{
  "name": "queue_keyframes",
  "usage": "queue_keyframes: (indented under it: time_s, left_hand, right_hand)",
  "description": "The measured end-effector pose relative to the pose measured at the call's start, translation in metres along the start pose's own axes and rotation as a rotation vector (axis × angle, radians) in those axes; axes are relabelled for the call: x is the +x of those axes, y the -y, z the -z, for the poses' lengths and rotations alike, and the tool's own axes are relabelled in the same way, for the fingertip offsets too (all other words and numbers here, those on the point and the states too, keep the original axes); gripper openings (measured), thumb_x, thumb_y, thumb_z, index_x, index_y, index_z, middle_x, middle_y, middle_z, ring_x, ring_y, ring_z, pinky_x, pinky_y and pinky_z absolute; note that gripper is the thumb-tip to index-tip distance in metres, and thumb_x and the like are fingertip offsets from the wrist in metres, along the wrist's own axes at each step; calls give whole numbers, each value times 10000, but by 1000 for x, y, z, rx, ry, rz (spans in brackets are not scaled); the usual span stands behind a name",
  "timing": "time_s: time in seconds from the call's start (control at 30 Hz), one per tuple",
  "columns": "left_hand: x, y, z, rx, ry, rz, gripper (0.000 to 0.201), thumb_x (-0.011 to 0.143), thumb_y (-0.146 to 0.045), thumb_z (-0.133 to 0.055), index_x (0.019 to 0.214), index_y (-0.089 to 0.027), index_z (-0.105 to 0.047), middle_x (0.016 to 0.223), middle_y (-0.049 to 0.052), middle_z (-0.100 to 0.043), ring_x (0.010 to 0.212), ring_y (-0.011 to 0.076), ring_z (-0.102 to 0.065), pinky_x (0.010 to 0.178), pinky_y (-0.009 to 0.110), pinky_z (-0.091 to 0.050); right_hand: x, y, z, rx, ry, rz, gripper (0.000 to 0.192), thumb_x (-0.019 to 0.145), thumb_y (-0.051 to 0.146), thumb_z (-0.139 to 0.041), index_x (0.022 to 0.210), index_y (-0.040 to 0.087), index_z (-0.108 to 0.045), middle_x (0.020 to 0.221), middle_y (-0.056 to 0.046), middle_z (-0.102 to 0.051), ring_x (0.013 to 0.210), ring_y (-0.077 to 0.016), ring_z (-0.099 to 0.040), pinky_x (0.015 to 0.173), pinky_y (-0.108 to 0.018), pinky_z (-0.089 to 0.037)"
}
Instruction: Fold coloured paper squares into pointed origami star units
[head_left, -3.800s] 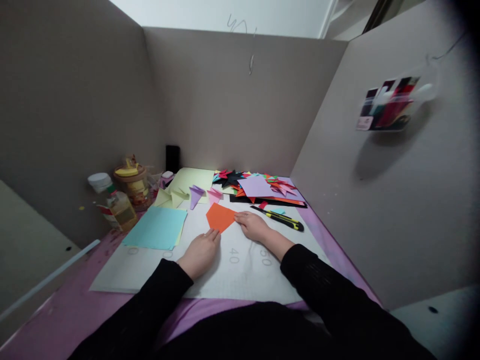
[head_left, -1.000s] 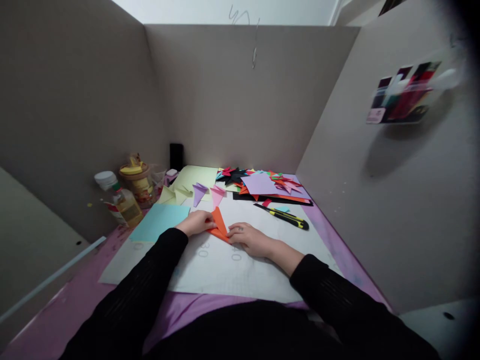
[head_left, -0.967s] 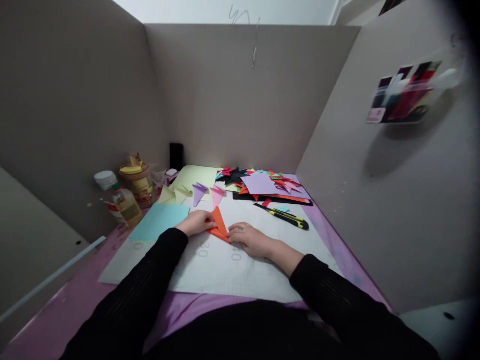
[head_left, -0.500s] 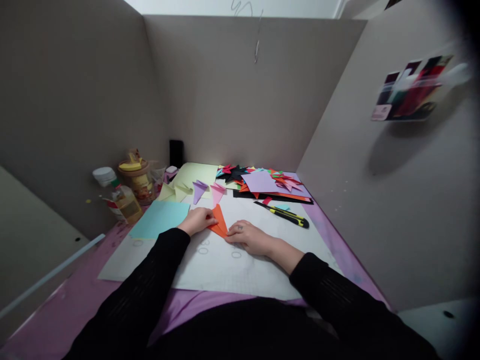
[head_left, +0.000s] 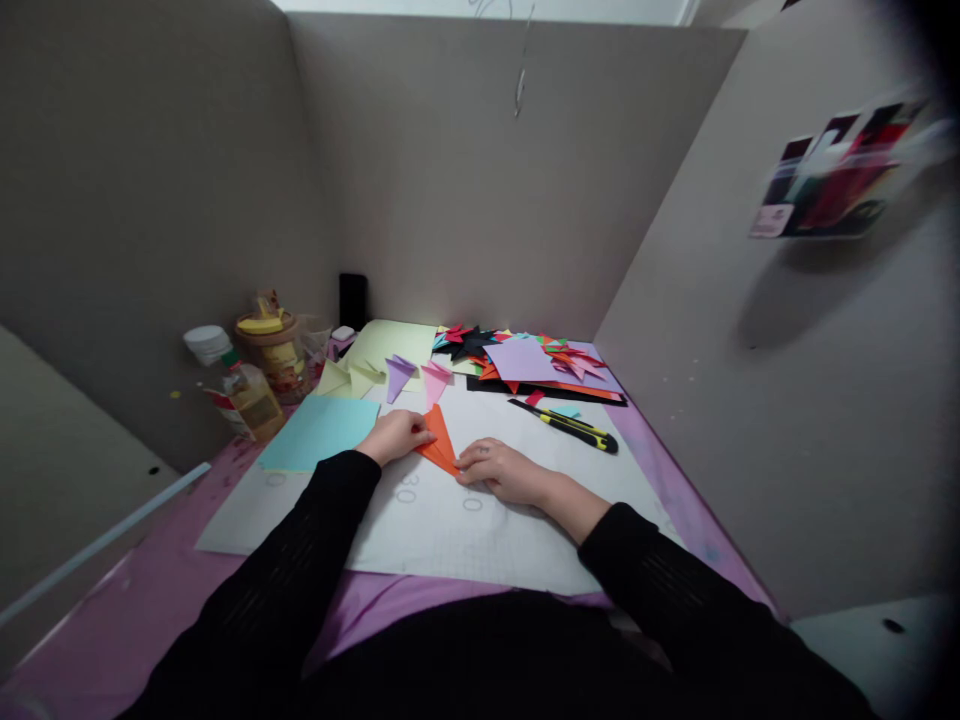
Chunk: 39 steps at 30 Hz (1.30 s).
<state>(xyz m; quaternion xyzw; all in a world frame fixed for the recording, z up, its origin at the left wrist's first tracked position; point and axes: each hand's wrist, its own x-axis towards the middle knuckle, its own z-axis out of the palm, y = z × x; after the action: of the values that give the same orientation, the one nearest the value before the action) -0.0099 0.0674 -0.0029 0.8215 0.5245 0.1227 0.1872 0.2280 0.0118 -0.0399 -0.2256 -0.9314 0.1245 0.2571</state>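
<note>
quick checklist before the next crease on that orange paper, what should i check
1. Both hands on the orange paper: ok. Left hand touches its left edge, right hand its lower tip.
2. Paper flat on the white mat: ok, it lies as a narrow folded point.
3. Edges lined up along the fold: cannot tell, fingers cover part of it.
4. Knife away from the hands: ok, it lies apart, beyond the right hand.
5. Knife blade drawn in: cannot tell.
6. Blue sheet off the fold: ok, it lies beside the left hand, not under the orange paper.
</note>
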Motion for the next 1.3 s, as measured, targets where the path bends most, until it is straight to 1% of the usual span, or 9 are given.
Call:
queue_keyframes:
  time_s: [0.07,0.23,0.4,0.5,0.63,0.8,0.97,1.2,1.3]
  left_hand:
    - [0,0,0,-8,2,5,279,723,-457,-579,692,-188,-646,701,21,-658,655,165,-559,583,245,-350]
    - [2,1,-2,-7,-5,6,276,714,-453,-581,692,-188,-650,694,19,-654,644,160,-555,586,246,-351]
    - [1,2,-2,-12,-5,5,265,714,-444,-582,687,-188,-648,696,20,-654,644,159,-556,587,243,-353]
    - [1,1,-2,-11,-4,7,263,716,-439,-581,683,-187,-645,689,22,-653,640,159,-555,584,242,-354]
    - [2,2,-3,-11,-6,8,263,716,-442,-581,689,-189,-648,694,22,-656,648,160,-559,591,241,-358]
    - [3,5,-4,-1,-3,-3,277,720,-455,-573,690,-191,-649,695,20,-656,653,159,-561,599,242,-364]
    - [2,5,-5,-2,-15,6,288,720,-466,-576,689,-190,-651,709,24,-662,660,163,-568,587,245,-364]
    - [2,4,-6,31,-30,15,280,717,-468,-588,688,-194,-641,741,24,-662,687,168,-570,587,248,-349]
    - [2,8,-8,42,-34,13,293,716,-486,-600,683,-197,-630,757,27,-660,707,175,-570,592,251,-345]
  right_hand:
    - [0,0,0,17,3,-8,270,787,63,-537,937,238,-678,1050,-53,-669,1006,-175,-578,906,-370,-417]
    - [1,5,4,43,21,-50,363,737,-4,-513,974,230,-657,1061,-56,-666,1010,-175,-573,906,-377,-421]
    - [2,8,7,57,6,-58,405,728,-17,-494,1003,229,-660,1037,-50,-677,984,-180,-574,889,-378,-433]
    - [1,5,6,58,0,-24,379,761,15,-500,1025,236,-658,1044,-51,-679,976,-179,-573,884,-382,-433]
    - [0,1,4,50,-9,12,271,813,98,-536,997,242,-673,1048,-56,-683,960,-180,-573,868,-381,-435]
    - [1,2,5,-10,33,30,189,848,177,-544,961,241,-682,1043,-58,-684,982,-177,-562,880,-371,-416]
    - [4,9,8,-86,97,53,176,850,169,-531,940,237,-666,1064,-51,-677,1064,-183,-522,922,-380,-380]
    - [10,24,10,-257,177,85,108,835,183,-532,861,218,-630,1029,-44,-676,994,-186,-542,1003,-428,-290]
    - [10,27,8,-311,195,86,129,830,193,-527,934,205,-602,956,-61,-679,985,-189,-557,1015,-436,-276]
